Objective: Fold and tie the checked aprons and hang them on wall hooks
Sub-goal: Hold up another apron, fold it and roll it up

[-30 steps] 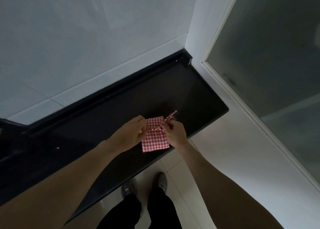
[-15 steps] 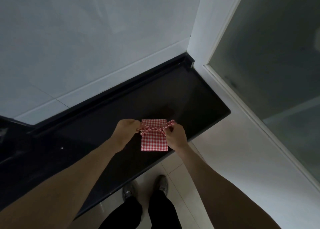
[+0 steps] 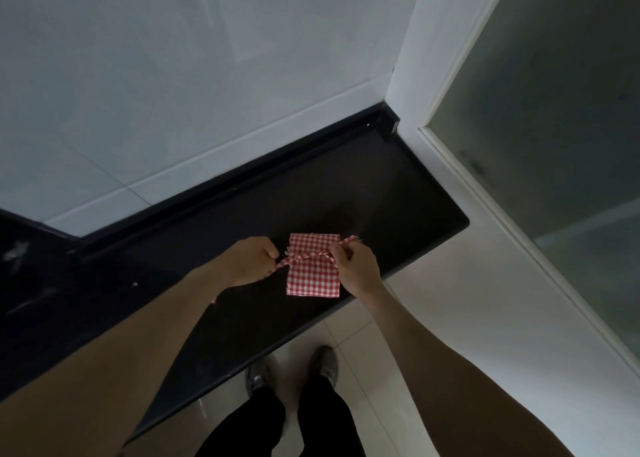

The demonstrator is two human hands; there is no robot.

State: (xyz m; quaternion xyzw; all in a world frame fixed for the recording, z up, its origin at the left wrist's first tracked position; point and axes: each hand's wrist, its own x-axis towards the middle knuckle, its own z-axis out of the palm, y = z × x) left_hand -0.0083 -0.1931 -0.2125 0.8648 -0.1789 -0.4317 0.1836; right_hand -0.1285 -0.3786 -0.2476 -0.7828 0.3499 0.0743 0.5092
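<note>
A pale tiled wall (image 3: pixel 173 76) fills the upper left of the head view, and a frosted glass panel (image 3: pixel 554 110) in a white frame (image 3: pixel 408 76) fills the right. Between them a glossy black counter (image 3: pixel 207 249) runs as a long band from the lower left up toward the corner where wall and frame meet; its rounded end stops just short of the frame. Below its front edge lies a light tiled floor (image 3: pixel 433 318), where the person's dark trouser legs and two grey shoes (image 3: pixel 325 363) stand.

Two bare forearms reach in from the bottom corners and meet over the counter. There, near the front edge and toward the counter's right end, lies the folded red-and-white checked apron (image 3: pixel 313 276). It is folded into a small flat packet, nearly square, slightly longer from its far edge to its near edge, so its long axis points away from the person toward the wall.

A narrow checked tie strap (image 3: pixel 308 256) crosses the upper part of the packet from left to right, at right angles to that axis. The left hand (image 3: pixel 247 261) lies just left of the packet with fingers curled tight round the strap's left part. The right hand (image 3: pixel 356 266) sits at the packet's right edge, thumb and fingers pinching the strap's other part, whose frayed tip sticks out past the fingers toward the upper right.
</note>
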